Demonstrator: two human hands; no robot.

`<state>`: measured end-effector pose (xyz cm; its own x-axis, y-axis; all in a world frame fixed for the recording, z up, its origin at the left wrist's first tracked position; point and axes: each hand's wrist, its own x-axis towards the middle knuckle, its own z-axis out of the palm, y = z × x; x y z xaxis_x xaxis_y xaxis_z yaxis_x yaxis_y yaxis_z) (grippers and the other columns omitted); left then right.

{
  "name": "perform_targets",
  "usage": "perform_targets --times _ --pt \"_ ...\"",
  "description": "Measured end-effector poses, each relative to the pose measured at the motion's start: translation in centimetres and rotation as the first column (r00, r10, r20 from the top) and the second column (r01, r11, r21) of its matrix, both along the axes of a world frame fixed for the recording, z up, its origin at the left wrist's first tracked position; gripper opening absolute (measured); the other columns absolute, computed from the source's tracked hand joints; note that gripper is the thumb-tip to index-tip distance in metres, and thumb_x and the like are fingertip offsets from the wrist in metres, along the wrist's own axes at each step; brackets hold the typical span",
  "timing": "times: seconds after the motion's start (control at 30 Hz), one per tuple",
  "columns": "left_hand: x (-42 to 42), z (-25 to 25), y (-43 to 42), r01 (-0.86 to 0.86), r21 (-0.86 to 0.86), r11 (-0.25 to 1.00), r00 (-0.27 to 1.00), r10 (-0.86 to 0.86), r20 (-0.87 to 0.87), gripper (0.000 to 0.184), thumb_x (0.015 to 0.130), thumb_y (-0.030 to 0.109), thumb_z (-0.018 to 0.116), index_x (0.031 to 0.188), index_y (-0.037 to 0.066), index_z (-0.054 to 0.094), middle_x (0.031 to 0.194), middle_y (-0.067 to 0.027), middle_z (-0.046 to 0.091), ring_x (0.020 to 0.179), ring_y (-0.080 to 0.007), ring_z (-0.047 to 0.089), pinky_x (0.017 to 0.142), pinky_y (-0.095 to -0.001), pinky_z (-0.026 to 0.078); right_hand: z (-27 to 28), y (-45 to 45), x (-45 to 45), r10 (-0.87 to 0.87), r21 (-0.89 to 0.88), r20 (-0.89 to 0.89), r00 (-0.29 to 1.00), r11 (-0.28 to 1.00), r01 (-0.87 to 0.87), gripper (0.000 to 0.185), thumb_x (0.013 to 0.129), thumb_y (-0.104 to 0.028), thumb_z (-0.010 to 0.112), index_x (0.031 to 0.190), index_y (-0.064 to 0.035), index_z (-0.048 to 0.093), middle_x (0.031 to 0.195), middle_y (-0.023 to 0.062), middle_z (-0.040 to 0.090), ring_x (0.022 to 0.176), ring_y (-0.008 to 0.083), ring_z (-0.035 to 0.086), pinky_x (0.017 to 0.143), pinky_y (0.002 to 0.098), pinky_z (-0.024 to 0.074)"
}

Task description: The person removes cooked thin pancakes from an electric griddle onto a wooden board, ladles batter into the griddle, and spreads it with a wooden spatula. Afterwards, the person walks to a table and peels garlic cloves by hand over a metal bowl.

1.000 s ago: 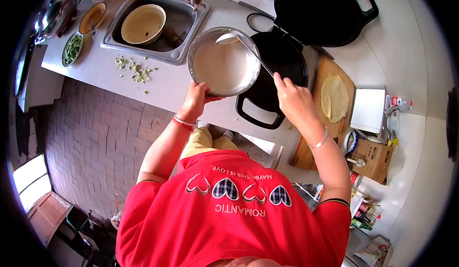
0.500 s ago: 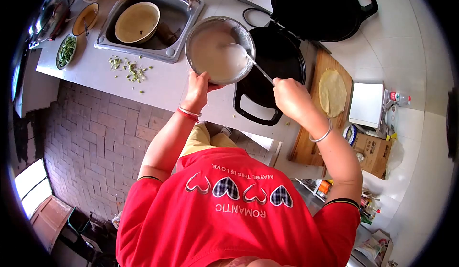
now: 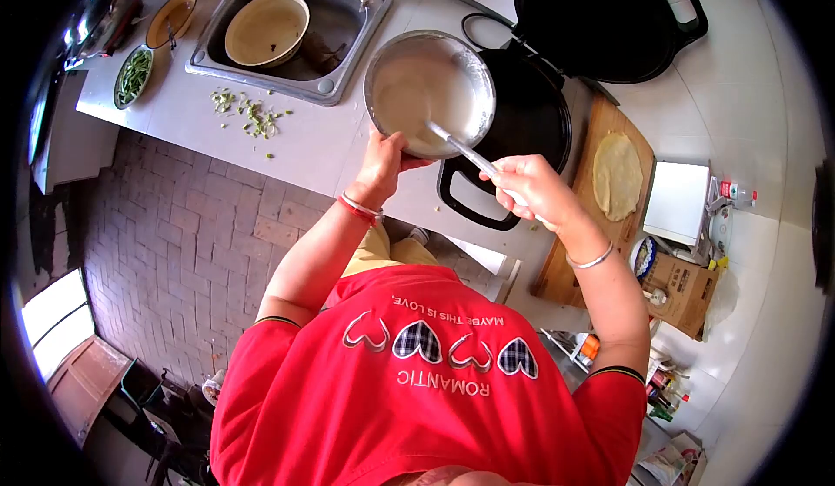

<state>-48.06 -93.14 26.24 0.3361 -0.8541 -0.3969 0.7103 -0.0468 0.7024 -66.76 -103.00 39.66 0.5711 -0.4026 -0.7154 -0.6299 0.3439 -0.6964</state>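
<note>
Hold the bowl (image 3: 483, 90), clasped in the left hand (image 3: 381, 166) at the left of the black pan (image 3: 532, 119), level while sweeping the ladle (image 3: 461, 146), grasped in the right hand (image 3: 537, 192), smoothly through pale liquid (image 3: 419, 86), seemingly head-deep.

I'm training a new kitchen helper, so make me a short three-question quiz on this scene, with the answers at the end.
1. Which hand grips the long, silver-grey ladle dipped into the pale liquid in the round metal bowl?

2. The round black lid of the hinged black griddle is: a) shut, b) raised open, c) lying on the floor.

3. Fill in: the oval, pale-yellow flatbread lies on a brown wooden ____.

Key: 1. The right hand. 2. b. 3. Board.
</note>
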Motion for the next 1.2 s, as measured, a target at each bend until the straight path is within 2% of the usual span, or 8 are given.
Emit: perform_targets --times 0.13,0.23,0.4,0.5,0.63,0.8,1.03,1.2 --pt "0.0 0.2 0.0 0.05 0.007 0.999 0.997 -0.049 -0.053 0.039 0.081 0.003 0.039 0.119 -0.004 0.045 0.101 -0.0184 0.06 0.08 -0.0305 0.066 0.062 -0.0357 0.059 0.8 1.2 -0.5 0.154 -0.554 -0.097 0.983 0.812 -0.182 0.018 0.087 -0.009 0.05 0.095 0.0047 0.057 0.054 0.0084 0.056 0.047 0.0151 0.055 0.046 0.0293 0.0452" --pt "0.0 0.3 -0.1 0.081 -0.001 0.997 0.992 -0.081 -0.098 0.039 0.081 0.003 0.04 0.119 -0.005 0.045 0.1 -0.0185 0.06 0.08 -0.0309 0.066 0.064 -0.0361 0.059 1.5 1.6 -1.0 0.218 -0.908 -0.295 0.931 0.239 -0.343 0.018 0.086 -0.01 0.051 0.097 0.0028 0.058 0.061 0.0136 0.061 0.054 0.0248 0.062 0.05 0.0346 0.049" --pt "-0.1 0.7 -0.2 0.136 0.001 0.991 0.989 -0.135 -0.067 0.039 0.084 0.009 0.04 0.12 -0.005 0.045 0.105 -0.0181 0.06 0.09 -0.029 0.064 0.073 -0.0355 0.056 0.0 1.2 -1.8 0.085 -0.861 -0.508 0.857 -0.037 -0.507 0.027 0.079 -0.006 0.055 0.105 0.0009 0.059 0.077 0.0154 0.065 0.061 0.0312 0.064 0.056 0.0401 0.0527" --pt "-0.3 0.8 -0.5 0.141 0.009 0.99 0.988 -0.14 -0.07 0.038 0.084 0.01 0.041 0.119 -0.005 0.046 0.105 -0.0179 0.06 0.09 -0.0284 0.064 0.073 -0.0353 0.056 -3.0 0.9 -1.3 0.029 -0.848 -0.529 0.848 -0.021 -0.529 0.028 0.079 -0.005 0.055 0.106 0.0015 0.059 0.078 0.0171 0.065 0.061 0.0313 0.064 0.056 0.0402 0.0527" --pt "-0.3 1.0 -0.8 0.153 0.022 0.988 0.988 -0.152 -0.037 0.038 0.083 0.01 0.042 0.118 -0.005 0.047 0.105 -0.0182 0.06 0.091 -0.0284 0.064 0.075 -0.0353 0.056 -6.3 1.0 -0.8 0.123 -0.914 -0.149 0.981 0.362 -0.184 0.021 0.083 -0.008 0.052 0.098 0.0046 0.059 0.076 0.0204 0.065 0.071 0.0373 0.063 0.06 0.0449 0.0505" --pt "-0.3 0.0 -0.8 0.173 0.038 0.984 0.985 -0.173 -0.011 0.041 0.08 0.006 0.04 0.119 -0.004 0.045 0.107 -0.0193 0.058 0.092 -0.0303 0.063 0.074 -0.037 0.057 -4.5 1.8 -0.6 -0.092 -0.219 0.115 0.989 0.969 0.116 0.021 0.09 -0.012 0.05 0.097 0.006 0.059 0.054 0.0012 0.05 0.041 0.0041 0.04 0.037 0.0203 0.0309" --pt "0.1 0.5 -0.2 0.189 0.005 0.982 0.981 -0.188 -0.055 0.047 0.08 0.005 0.037 0.126 -0.006 0.038 0.112 -0.0211 0.056 0.098 -0.0322 0.061 0.081 -0.0385 0.055 -1.3 1.7 -3.9 -0.089 -0.004 0.064 0.994 0.996 0.089 0.02 0.09 -0.011 0.049 0.098 0.0041 0.059 0.057 0.0023 0.051 0.039 0.0032 0.036 0.034 0.0184 0.0254" --pt "0.0 1.5 0.2 0.205 -0.004 0.979 0.973 -0.204 -0.106 0.046 0.08 0.005 0.037 0.124 -0.008 0.04 0.11 -0.0217 0.057 0.096 -0.0318 0.062 0.079 -0.0376 0.056 2.8 3.5 -5.0 0.027 -0.522 -0.119 0.993 0.849 -0.086 0.016 0.088 -0.008 0.049 0.093 0.0045 0.058 0.054 0.0078 0.055 0.047 0.0158 0.053 0.048 0.0307 0.0422"
